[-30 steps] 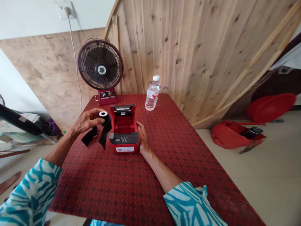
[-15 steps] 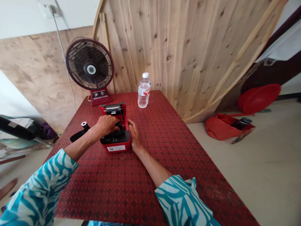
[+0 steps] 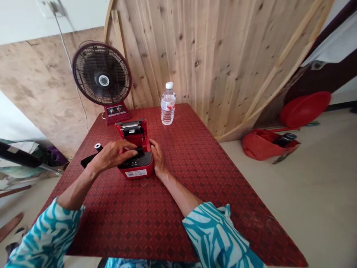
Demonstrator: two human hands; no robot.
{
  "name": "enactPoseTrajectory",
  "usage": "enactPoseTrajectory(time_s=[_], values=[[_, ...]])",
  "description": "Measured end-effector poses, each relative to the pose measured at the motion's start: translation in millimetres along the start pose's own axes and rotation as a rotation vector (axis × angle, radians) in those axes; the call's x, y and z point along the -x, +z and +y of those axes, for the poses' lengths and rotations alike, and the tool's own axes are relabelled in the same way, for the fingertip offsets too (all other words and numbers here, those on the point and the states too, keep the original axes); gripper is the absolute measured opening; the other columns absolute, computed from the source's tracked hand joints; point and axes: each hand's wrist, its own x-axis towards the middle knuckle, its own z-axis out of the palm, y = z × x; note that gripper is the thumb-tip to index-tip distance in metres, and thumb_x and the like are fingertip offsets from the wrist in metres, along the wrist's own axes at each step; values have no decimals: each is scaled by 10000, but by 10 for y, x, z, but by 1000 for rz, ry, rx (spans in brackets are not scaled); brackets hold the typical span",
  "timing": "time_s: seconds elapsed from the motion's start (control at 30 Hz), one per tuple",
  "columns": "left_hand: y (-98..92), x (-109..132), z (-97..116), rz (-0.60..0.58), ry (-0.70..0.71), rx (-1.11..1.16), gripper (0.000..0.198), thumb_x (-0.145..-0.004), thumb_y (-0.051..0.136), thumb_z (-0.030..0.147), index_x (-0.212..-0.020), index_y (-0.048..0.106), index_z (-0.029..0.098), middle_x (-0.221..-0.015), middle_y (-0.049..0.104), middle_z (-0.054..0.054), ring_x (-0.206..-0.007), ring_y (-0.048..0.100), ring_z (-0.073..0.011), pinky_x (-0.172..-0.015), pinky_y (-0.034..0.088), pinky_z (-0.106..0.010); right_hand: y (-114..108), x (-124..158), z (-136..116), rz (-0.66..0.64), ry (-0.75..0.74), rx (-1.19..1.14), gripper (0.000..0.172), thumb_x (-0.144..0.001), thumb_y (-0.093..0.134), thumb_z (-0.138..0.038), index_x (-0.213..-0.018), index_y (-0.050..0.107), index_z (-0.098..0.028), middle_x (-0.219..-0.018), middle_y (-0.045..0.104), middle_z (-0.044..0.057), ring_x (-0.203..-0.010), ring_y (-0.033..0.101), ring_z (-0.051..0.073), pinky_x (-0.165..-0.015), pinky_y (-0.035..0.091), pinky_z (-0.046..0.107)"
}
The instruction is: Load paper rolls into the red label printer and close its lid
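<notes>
While the right hand rests open against its right side, the small red plastic label printer sits on the red patterned table, long axis running away from the person, front facing them, lid raised. The left hand stretches its fingers onto a black roll lying crosswise inside; whether they grip it is unclear.

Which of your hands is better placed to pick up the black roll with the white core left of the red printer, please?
Probably the left. The left hand is over the front of the red plastic printer, beside the white-cored black roll; the right hand rests against the printer's opposite side.
</notes>
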Motion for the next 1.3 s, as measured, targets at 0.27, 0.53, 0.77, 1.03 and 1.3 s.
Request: enactPoseTrajectory(time_s=[0.27, 0.53, 0.77, 1.03, 1.3], values=[[277, 238, -23, 244, 132, -1, 243, -934, 501, 316, -973, 715, 207, -940, 751, -55, -848, 700, -196, -807, 520, -327, -12, 7, -36, -5, -10, 25, 417, -912, 430, -493, -1219, 599, -267, -1284, 600, 44, -1236, 517, 206, -1100, 353, 388], [384, 494, 95, 406, 282, -182, 179, -945, 538, 265, -954, 714, 235, -1015, 729, -55, -916, 654, -190, -831, 458, -364, -9, -4, 41, 12, -18, 12, 403, -907, 437, -469, -1213, 603, -265, -1283, 606, 37, -1236, 514, 198, -1118, 336, 402], [598, 596, 31, 516, 324, -185, 203, -894, 612, 268, -1082, 671, 219, -1077, 688, -98, -973, 611, -246, -822, 466, -415, 11, -173, -110, 18, 42, 29, 446, -886, 455, -531, -1203, 605, -256, -1296, 618, 39, -1253, 516, 210, -1104, 369, 416], [650, 627, 11, 572, 348, -215, 235, -888, 617, 255, -1120, 650, 239, -1067, 671, -99, -1020, 600, -265, -834, 483, -432, 165, -773, -422, -50, -8, -20, 546, -808, 445, -714, -999, 681, -260, -1111, 696, 36, -1149, 581, 244, -1026, 430, 462], [688, 634, 5, 591, 346, -171, 240, -887, 605, 259, -1121, 657, 253, -1081, 662, -94, -1032, 586, -261, -876, 473, -441, -74, -222, -380, -15, -66, 100, 270, -766, 620, -491, -737, 694, -233, -1179, 638, 48, -1211, 525, 243, -1091, 352, 427]])
